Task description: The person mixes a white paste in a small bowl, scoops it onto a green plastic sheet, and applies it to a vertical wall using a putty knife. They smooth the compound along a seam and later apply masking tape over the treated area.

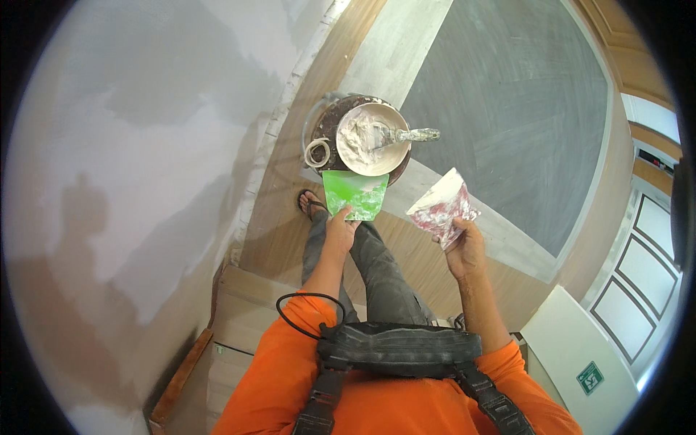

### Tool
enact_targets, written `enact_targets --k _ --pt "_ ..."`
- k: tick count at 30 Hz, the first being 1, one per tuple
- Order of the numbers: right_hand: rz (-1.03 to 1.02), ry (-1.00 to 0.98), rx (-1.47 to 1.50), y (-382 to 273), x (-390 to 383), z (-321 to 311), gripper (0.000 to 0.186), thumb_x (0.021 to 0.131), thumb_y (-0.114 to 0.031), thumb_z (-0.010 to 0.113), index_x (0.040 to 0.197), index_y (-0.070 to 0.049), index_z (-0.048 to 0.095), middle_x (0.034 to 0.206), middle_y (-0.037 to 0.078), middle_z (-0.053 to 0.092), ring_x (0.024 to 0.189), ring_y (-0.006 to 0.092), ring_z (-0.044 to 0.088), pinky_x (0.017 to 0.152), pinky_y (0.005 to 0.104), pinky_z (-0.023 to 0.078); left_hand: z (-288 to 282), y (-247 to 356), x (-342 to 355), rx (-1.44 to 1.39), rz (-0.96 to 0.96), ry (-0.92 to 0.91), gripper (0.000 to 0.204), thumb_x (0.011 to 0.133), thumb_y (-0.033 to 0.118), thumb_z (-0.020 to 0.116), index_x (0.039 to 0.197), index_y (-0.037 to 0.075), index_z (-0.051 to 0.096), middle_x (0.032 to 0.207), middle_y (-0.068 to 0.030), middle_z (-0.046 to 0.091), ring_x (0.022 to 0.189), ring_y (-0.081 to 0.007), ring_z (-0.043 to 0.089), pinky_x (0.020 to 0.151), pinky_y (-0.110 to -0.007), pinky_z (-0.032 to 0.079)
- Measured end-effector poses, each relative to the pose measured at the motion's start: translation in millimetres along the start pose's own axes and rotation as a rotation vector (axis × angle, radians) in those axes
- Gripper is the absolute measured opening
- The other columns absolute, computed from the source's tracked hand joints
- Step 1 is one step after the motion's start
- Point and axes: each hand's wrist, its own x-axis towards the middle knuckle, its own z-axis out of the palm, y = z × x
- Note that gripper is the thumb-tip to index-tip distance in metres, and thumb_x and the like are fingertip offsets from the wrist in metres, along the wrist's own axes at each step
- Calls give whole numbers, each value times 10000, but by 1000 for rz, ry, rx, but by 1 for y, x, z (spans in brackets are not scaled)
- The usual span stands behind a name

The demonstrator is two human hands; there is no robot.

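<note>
Below the round putty-filled bowl [372, 138], left hand [339, 230] pinches a green plastic scraper [355, 193] smeared white; right hand [464, 250] grips a putty-caked red-and-white scraper [442, 206].

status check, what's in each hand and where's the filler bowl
Left hand grips green scraper. Right hand grips white-and-red scraper. Bowl of filler on floor ahead, putty knife resting in it. Nothing between hands and bowl.

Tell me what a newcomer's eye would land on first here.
Probably the bright green scraper in the left hand, held out mid-frame, and the red-and-white smeared scraper in the right hand beside it. Just beyond them on the floor sits a bowl of white filler with a putty knife resting in it. The patchily plastered wall fills the left.
</note>
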Motion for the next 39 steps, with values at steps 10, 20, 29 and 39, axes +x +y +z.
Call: enact_targets --k 10,20,29,39 --pt "142 63 19 48 5 -17 376 936 -106 570 1287 29 564 1127 126 710 906 253 724 685 411 635 -4 30 -15 26 -31 61 767 948 120 617 1608 92 227 1548 -174 412 1442 -380 420 1221 -541 351" --pt "118 70 7 50 14 -28 382 932 -128 604 1291 -4 570 1139 103 711 930 241 723 701 411 632 -13 5 29 -12 -51 -191 767 908 -27 504 1620 68 234 1578 -160 427 1424 -366 464 1174 -442 428" --pt "188 127 81 68 17 -59 446 889 -111 595 1321 -7 551 1157 121 705 981 277 724 717 434 616 31 121 2 1231 1116 305 540 922 221 735 1407 56 565 1334 -166 618 1225 -349 606 1043 -452 481" --pt "87 -92 72 36 -7 0 402 913 -102 629 1303 -24 568 1122 94 713 932 241 722 711 411 605 71 167 -1 1526 814 -73 675 823 137 744 1464 105 535 1316 -146 634 1218 -319 622 1018 -437 514"
